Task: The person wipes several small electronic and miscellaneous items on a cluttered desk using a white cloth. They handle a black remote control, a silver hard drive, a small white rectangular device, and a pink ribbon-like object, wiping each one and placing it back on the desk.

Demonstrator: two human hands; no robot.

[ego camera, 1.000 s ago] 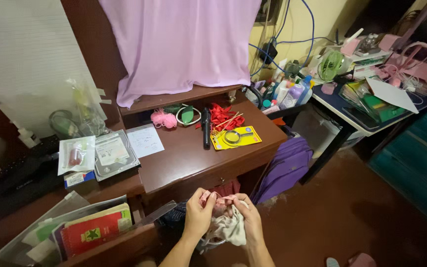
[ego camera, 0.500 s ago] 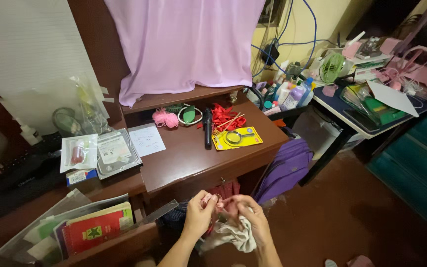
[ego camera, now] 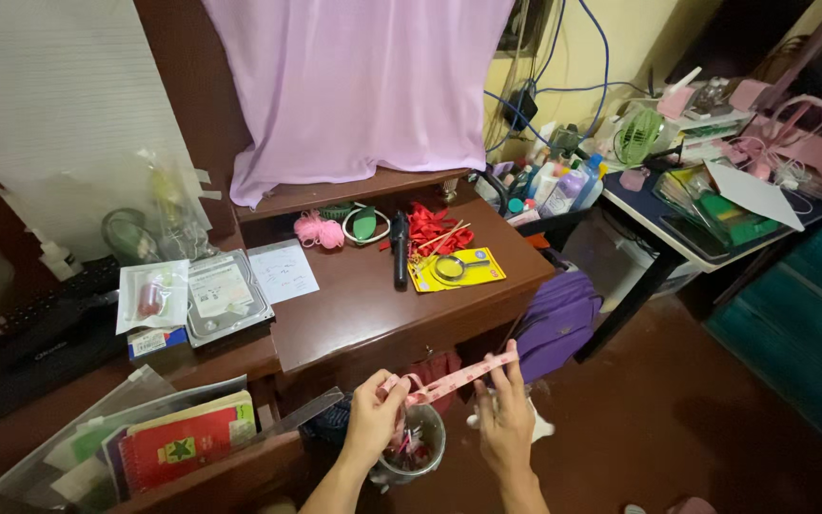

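1. While the left hand (ego camera: 371, 419) pinches one end of a pink ribbon (ego camera: 449, 381), the right hand (ego camera: 504, 419) pinches the other end, so the strip runs taut between them, rising toward 2 o'clock.
2. Left grip: thumb and fingers closed on the ribbon's lower end, directly above a small clear container (ego camera: 416, 455).
3. Right grip: fingertips closed on the ribbon's upper end; the remaining fingers are extended upward.
4. The clear container sits at 6 o'clock from the ribbon, between the two wrists; red and pink items show inside it, too small to identify.
5. A pale cloth (ego camera: 537, 428) shows just at 3 o'clock of the right hand, partly hidden behind it.
6. At 12 o'clock from the hands stands a brown wooden desk (ego camera: 354, 314), carrying a yellow card with a magnifying glass (ego camera: 454, 266), a black cylindrical object (ego camera: 398, 247), red ribbon scraps (ego camera: 430, 224), a pink pompom (ego camera: 316, 229) and a white paper sheet (ego camera: 281, 271).
7. At 9 o'clock from the left hand, a red booklet (ego camera: 187, 443) lies in clear plastic sleeves.
8. A purple bag (ego camera: 554, 319) rests on the floor at 1 o'clock from the right hand.
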